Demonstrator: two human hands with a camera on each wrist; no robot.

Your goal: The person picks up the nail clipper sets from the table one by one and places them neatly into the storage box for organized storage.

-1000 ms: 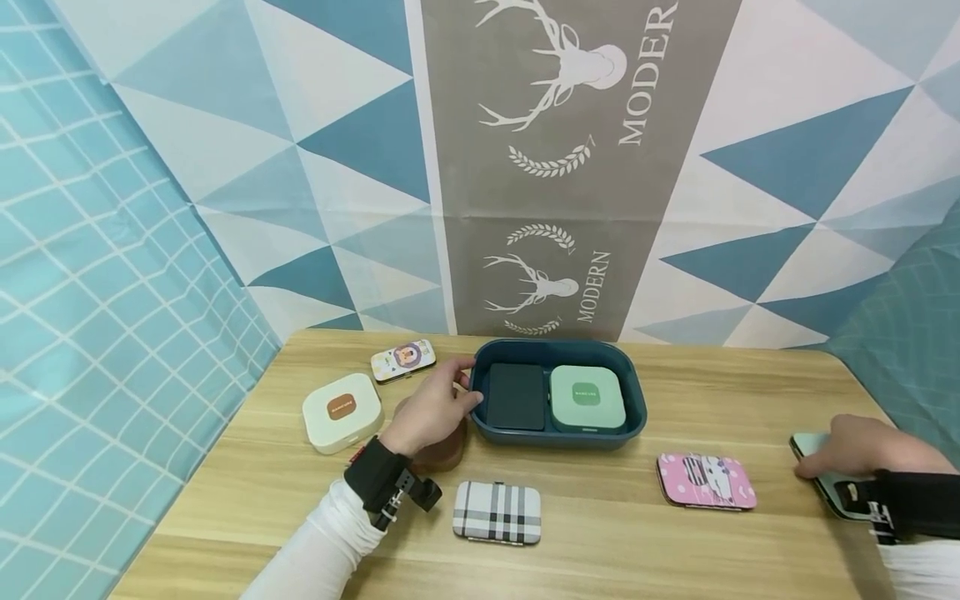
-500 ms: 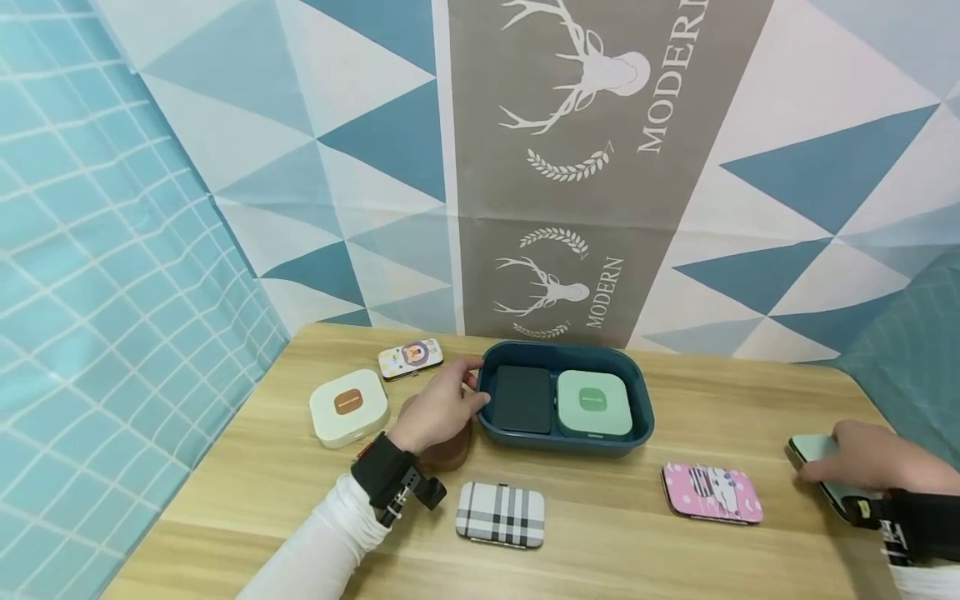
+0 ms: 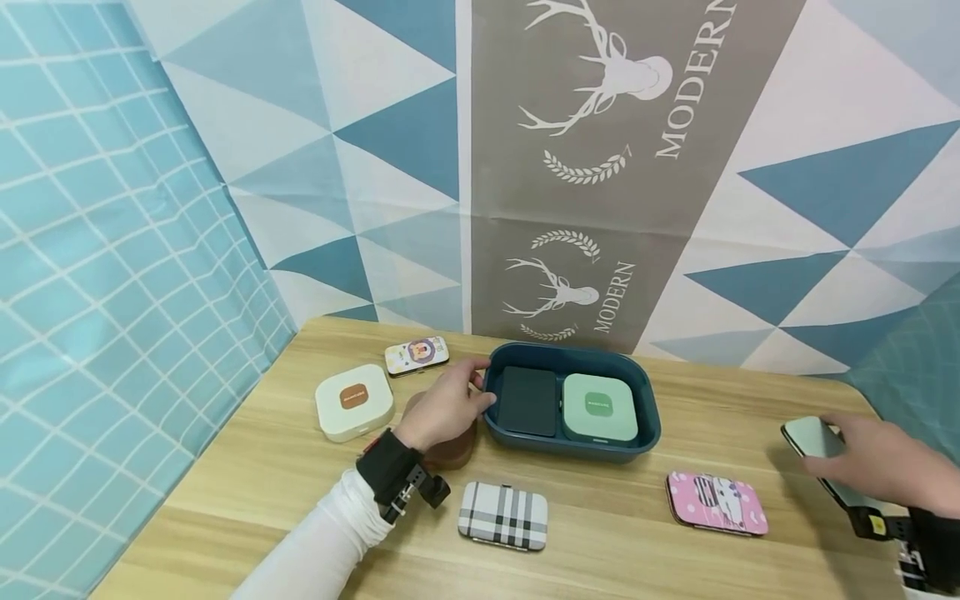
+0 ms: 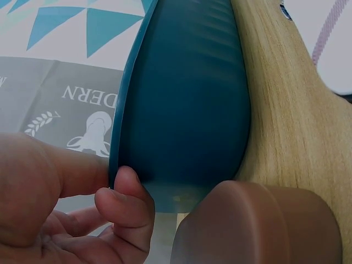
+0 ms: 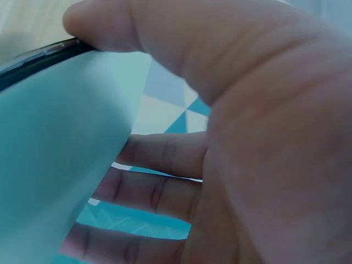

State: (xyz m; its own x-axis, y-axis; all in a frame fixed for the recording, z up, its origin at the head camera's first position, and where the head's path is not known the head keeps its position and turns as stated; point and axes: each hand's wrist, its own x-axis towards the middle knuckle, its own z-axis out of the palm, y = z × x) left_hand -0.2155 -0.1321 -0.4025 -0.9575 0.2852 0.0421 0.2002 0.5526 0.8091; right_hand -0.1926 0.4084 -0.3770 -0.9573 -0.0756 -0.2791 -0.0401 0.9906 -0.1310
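Observation:
My left hand point(image 3: 444, 410) pinches the left rim of a dark blue oblong bin point(image 3: 592, 451) between thumb and fingers; the left wrist view shows the bin's wall point(image 4: 187, 99) up close. Inside it, a black flat box point(image 3: 528, 402) lies left of a mint green rounded box point(image 3: 599, 410). At the far right, my right hand point(image 3: 885, 458) holds a flat pale green case point(image 3: 819, 440) by its edges, tilted above the table. In the right wrist view the thumb presses the dark-edged side of this case point(image 5: 60, 143), with the fingers at the opposite edge.
A brown rounded box point(image 3: 453, 450) sits partly under my left wrist. Left of it are a cream box point(image 3: 354, 403) and a small patterned case point(image 3: 417, 355). A plaid case point(image 3: 502, 517) and a pink cat case point(image 3: 717, 502) lie nearer the front. Patterned cloth hangs behind the table.
The right hand has raised the pale green case off the table and tilted it. My left hand keeps its hold on the bin rim. The head view has shifted slightly.

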